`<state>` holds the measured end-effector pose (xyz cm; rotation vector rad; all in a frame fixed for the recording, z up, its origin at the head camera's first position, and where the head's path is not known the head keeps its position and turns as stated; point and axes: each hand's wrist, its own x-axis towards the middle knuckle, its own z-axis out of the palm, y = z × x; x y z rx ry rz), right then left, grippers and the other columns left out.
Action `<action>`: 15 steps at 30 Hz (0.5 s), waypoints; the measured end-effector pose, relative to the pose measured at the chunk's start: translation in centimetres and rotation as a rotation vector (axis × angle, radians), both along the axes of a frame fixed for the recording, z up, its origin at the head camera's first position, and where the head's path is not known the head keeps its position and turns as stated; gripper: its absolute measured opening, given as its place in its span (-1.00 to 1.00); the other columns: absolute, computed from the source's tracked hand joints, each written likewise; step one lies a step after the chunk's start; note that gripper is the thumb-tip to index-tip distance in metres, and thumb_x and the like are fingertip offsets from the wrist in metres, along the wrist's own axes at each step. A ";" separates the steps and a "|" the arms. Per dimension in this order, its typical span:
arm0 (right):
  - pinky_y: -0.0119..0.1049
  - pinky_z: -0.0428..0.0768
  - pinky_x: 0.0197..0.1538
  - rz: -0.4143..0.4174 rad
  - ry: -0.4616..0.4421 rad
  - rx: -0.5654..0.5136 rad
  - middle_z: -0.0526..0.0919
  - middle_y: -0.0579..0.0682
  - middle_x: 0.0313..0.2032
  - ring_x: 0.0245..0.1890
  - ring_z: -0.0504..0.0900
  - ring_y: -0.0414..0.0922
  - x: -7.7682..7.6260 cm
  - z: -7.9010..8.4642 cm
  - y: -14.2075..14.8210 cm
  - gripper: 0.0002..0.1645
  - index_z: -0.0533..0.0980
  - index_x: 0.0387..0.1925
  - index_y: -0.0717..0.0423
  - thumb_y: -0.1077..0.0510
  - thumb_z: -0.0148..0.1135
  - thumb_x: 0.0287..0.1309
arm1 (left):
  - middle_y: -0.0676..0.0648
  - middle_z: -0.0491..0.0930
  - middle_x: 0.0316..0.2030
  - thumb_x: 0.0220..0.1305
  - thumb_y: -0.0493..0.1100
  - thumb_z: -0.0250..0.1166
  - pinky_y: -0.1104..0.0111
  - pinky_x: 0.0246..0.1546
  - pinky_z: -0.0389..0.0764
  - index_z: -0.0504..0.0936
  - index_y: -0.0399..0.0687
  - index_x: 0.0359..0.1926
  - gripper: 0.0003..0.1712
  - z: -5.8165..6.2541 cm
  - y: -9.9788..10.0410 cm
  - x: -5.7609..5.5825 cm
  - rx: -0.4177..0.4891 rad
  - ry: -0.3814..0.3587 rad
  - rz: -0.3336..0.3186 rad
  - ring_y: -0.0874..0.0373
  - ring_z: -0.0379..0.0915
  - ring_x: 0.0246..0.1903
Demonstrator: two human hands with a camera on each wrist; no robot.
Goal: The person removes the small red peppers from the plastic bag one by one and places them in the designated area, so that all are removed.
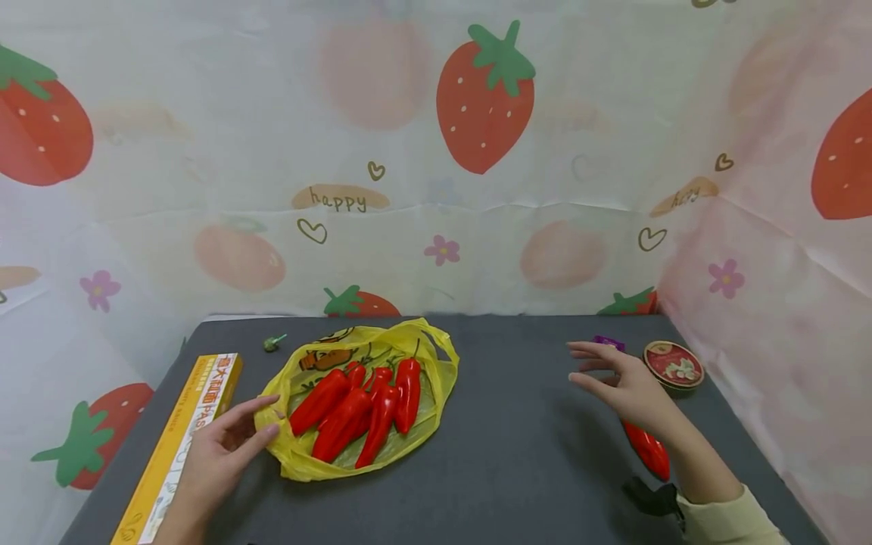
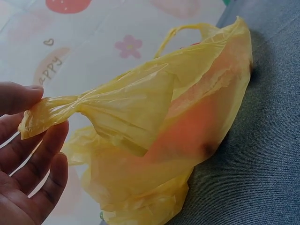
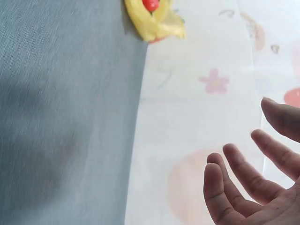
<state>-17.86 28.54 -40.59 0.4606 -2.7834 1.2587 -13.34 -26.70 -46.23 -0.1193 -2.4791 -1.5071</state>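
My left hand [image 1: 216, 454] pinches the left edge of a yellow plastic bag [image 1: 300, 462]. In the left wrist view, a gathered tuft of the bag [image 2: 126, 108] sits between the thumb and fingers. Several glossy red peppers [image 1: 350, 424] with thin green stems lie in the bag's wide mouth. Over the right side of the table, my right hand [image 1: 630, 386] hovers with fingers spread and relaxed, holding nothing. Partly hidden under the right forearm is another red pepper [image 1: 646, 448].
A yellow and white pasta box [image 1: 180, 446] lies along the table's left side. Behind it is a small green stemmed item [image 1: 274, 343]. A round tin [image 1: 673, 365] and a purple packet [image 1: 608, 343] are at the back right. A strawberry-print cloth [image 1: 409, 151] hangs behind the table.
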 end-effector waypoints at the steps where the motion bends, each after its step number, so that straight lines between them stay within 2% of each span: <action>1: -0.37 0.64 0.04 0.007 0.007 0.001 0.59 0.05 0.23 0.11 0.63 0.09 -0.1 0.0 -0.4 -0.42 0.44 0.36 -0.10 -0.03 0.29 0.36 | 0.20 0.67 0.01 0.36 -0.14 0.35 0.54 -0.26 0.63 0.60 -0.15 0.22 -0.56 0.0 0.0 0.0 0.000 0.000 0.000 0.30 0.52 -0.24; 6: -0.21 0.66 0.07 0.036 0.038 -0.009 0.60 0.06 0.21 0.12 0.64 0.08 -0.4 -0.2 -2.4 -0.43 0.44 0.36 -0.12 0.00 0.29 0.36 | 0.17 0.68 0.01 0.36 -0.14 0.36 0.54 -0.26 0.64 0.61 -0.14 0.21 -0.56 -0.1 -0.1 0.0 -0.006 -0.001 -0.001 0.30 0.52 -0.24; 15: -0.19 0.65 0.10 0.074 0.015 -0.063 0.60 0.05 0.21 0.12 0.64 0.06 -1.3 -0.5 -5.4 -0.42 0.45 0.35 -0.12 -0.02 0.31 0.34 | 0.17 0.68 0.01 0.35 -0.17 0.37 0.54 -0.29 0.61 0.61 -0.14 0.21 -0.57 0.0 -0.1 0.1 0.008 0.012 -0.001 0.29 0.51 -0.26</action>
